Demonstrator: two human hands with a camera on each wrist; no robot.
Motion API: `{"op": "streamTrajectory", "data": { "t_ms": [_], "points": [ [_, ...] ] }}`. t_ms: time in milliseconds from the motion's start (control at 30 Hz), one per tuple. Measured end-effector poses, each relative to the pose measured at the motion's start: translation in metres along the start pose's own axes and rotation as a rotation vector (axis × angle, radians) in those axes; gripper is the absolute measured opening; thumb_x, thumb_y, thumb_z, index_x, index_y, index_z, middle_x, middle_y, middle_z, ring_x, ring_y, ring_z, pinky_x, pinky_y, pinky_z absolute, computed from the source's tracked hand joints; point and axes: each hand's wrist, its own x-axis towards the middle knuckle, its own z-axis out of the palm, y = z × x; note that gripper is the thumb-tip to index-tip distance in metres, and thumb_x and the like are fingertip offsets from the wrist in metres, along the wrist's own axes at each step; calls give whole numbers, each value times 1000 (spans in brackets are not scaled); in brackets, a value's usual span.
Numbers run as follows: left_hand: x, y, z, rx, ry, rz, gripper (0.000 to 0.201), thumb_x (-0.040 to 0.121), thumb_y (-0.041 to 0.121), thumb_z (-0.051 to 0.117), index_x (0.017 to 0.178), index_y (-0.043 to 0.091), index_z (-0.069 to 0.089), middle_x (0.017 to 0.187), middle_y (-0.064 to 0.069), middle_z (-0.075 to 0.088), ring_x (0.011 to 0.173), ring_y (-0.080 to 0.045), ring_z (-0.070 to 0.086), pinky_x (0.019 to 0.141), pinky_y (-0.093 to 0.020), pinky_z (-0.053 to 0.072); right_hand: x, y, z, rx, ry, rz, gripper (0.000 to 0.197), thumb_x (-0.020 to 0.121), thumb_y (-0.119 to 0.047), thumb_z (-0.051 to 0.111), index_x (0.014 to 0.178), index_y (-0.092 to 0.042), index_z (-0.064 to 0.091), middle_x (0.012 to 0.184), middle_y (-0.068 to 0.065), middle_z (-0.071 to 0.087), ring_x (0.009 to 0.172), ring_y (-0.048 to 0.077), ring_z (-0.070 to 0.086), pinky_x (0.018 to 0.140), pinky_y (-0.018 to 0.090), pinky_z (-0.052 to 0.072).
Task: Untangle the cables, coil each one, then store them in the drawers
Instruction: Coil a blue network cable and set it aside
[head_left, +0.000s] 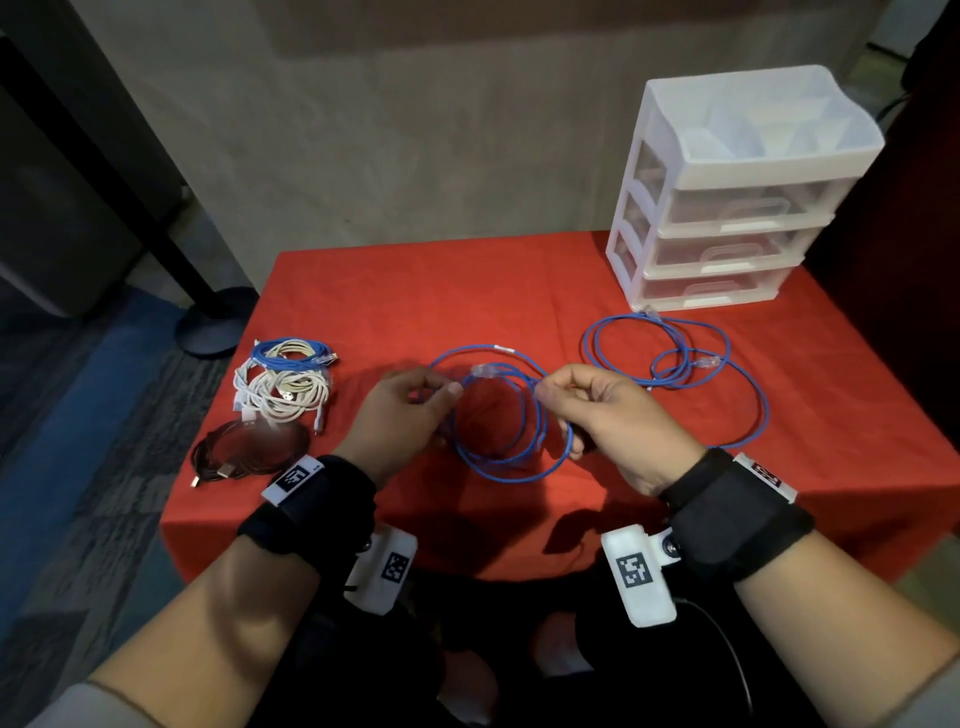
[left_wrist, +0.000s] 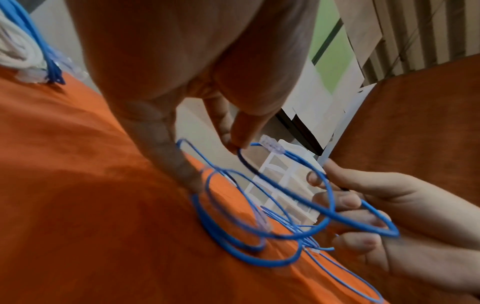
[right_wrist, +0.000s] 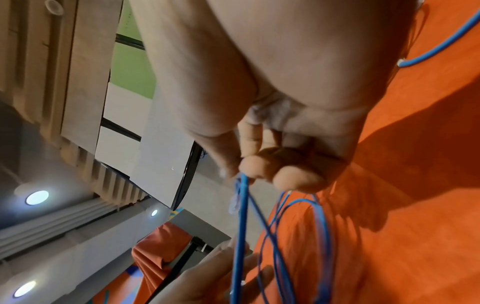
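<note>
Blue coil in hand: thin blue network cable (head_left: 498, 415), half coiled, sits between both hands just above the red cloth-covered desk (head_left: 395, 291).
Left hand (head_left: 400, 415): thumb and finger pinched on the left side of the loops; the wrist view shows the pinch close to the clear plug (left_wrist: 271, 145) on the free end.
Right hand (head_left: 605, 415): fingers curled round the right side of the same bundle, several strands running through them.
Risk one: honestly the loops look uneven, so if either pinch slips I'd guess the springy cable pops open and the coil is lost.
Risk two: that loose plug end could hook through a loop and make a fresh knot.
Left pile: a black coiled cable with a USB plug (head_left: 249, 454), white coiled cables (head_left: 283, 395) and a small blue coiled bundle (head_left: 291, 351), all near the desk's left edge, could get swept off by an elbow.
Right side: second long blue cable (head_left: 675, 358) lies in wide loose loops just beside the right hand; dragging the held coil that way might snag it.
Far corner: white plastic three-drawer organiser (head_left: 727, 208), drawers all closed, so storing means freeing a hand, and that's when a coil may unwind.
</note>
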Motion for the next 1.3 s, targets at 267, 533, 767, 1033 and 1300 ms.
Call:
{"op": "streamTrajectory", "data": {
  "t_ms": [267, 533, 767, 1033, 1300],
  "points": [
    [-3, 15, -3, -227, 154, -102, 17, 106, 19, 47, 95, 10, 56, 81, -5, 63, 69, -15, 66, 66, -39, 61, 8, -3, -10, 32, 328, -30, 13, 102, -14, 59, 91, -8, 56, 64, 8, 46, 36, 12, 42, 39, 23, 39],
    [-14, 29, 4, 14, 37, 262, 10, 97, 27, 59, 96, 25, 68, 67, -13, 59, 57, -18, 55, 57, -46, 56, 2, -21, -3, -488, 323, -316, 22, 98, -27, 65, 117, -32, 75, 89, -9, 76, 81, 12, 69, 80, 29, 52],
    [-19, 43, 4, 57, -8, 348, 8, 98, 26, 63, 97, 27, 71, 78, -14, 69, 59, -23, 58, 60, -43, 52, -2, -23, -1, -752, 112, -294, 24, 100, -19, 61, 113, -33, 76, 109, -20, 74, 105, -5, 65, 97, 21, 48],
    [-28, 47, -1, -348, -272, -104, 9, 101, 20, 60, 98, 16, 67, 87, -5, 59, 64, -11, 58, 61, -30, 57, -8, -31, -1, -412, -91, -163, 28, 108, -17, 46, 115, -25, 72, 82, -1, 69, 68, 1, 56, 65, 16, 44],
    [-25, 61, -21, -593, -488, -302, 41, 91, 16, 33, 116, 6, 63, 87, -10, 66, 76, -23, 65, 77, -45, 58, -13, -37, 0, -461, -139, -226, 13, 100, -10, 61, 101, -16, 72, 73, 5, 66, 63, -1, 53, 62, 17, 40]
  ]
}}
